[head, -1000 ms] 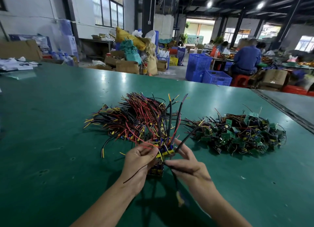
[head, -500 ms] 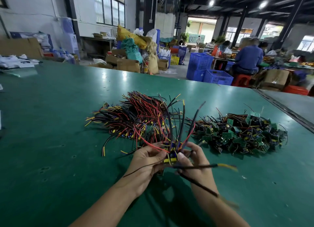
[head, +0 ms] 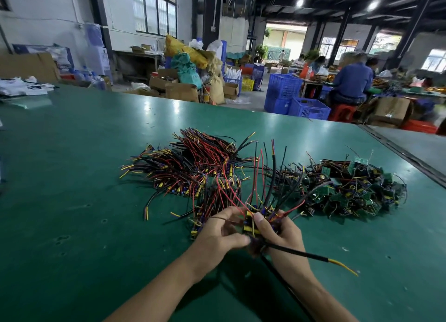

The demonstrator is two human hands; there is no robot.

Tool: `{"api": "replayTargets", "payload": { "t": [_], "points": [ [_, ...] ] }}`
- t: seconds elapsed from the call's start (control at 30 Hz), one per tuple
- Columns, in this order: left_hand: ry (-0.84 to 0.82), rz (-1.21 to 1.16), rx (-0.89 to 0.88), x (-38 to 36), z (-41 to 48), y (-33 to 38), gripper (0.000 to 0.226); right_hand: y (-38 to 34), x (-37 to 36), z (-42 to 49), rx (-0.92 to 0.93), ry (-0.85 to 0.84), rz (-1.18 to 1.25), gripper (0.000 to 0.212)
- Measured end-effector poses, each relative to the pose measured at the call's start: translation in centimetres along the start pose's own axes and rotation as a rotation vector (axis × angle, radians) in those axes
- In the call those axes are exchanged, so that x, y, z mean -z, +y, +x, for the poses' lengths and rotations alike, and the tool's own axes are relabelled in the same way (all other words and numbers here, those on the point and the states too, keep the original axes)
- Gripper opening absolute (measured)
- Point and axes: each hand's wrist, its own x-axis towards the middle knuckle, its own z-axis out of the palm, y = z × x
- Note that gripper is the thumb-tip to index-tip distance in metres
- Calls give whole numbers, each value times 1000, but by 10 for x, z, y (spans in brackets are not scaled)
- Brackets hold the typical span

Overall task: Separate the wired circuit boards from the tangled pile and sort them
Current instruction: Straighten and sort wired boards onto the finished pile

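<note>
Head cam: both hands busy by the near edge of the surface (head: 72,189). Left hand (head: 217,236) and right hand (head: 283,235) are together, fingers curled round one bunch of wired boards (head: 251,221). Its wires fan upward, and one black wire (head: 301,254) pokes out twd the right edge. Mid-surface, beyond the left hand, sits a red-and-black heap (head: 190,169) w/ wires lying roughly one way, prob. the sorted lot. Nearer the right edge is a jumbled heap of green boards (head: 350,191), prob. unsorted. Looks abt halfway: plenty left, and the bunch in hand isn't laid down yet.
</note>
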Motion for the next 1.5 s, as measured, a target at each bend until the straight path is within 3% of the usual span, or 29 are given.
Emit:
{"api": "replayTargets", "payload": {
  "t": [0.2, 0.33, 0.4, 0.47, 0.53, 0.63, 0.77, 0.93, 1.1, 1.27, 1.4, 1.5],
  "points": [
    [99, 115, 2, -3, 5, -9, 10, 4, 2, 1, 104, 16, -232, 24],
    [103, 92, 34, -8, 5, -10, 32, 2, -2, -1, 96, -19, -156, 25],
    [81, 56, 43, -10, 3, -8, 33, -2, -2, -2, 63, -79, -57, 32],
    [57, 11, 62, -14, 3, -8, 32, -3, -3, -3, 61, -111, -82, 41],
    [65, 2, 52, -16, 1, -6, 30, 1, -4, 0, 59, -118, -136, 37],
    [78, 14, -18, -16, 1, -7, 64, 3, -6, 1, 24, -176, -192, 40],
    [103, -17, -31, -15, 4, -10, 45, -4, -5, -5, -115, -357, 163, 47],
    [154, -34, -49, -16, 2, -9, 56, -11, -4, -10, -24, -464, 213, 38],
    [146, -98, -25, -19, 2, -7, 38, -11, -7, -13, -34, -441, 330, 22],
    [194, -216, 9, -19, 2, -5, 67, -11, -13, -15, -99, -428, 442, 15],
    [238, -215, 54, -21, 2, -5, 48, -13, -14, -17, -167, -413, 505, 14],
    [305, -242, 90, -21, 0, -6, 71, -14, -14, -18, -195, -398, 518, 13]
  ]
}}
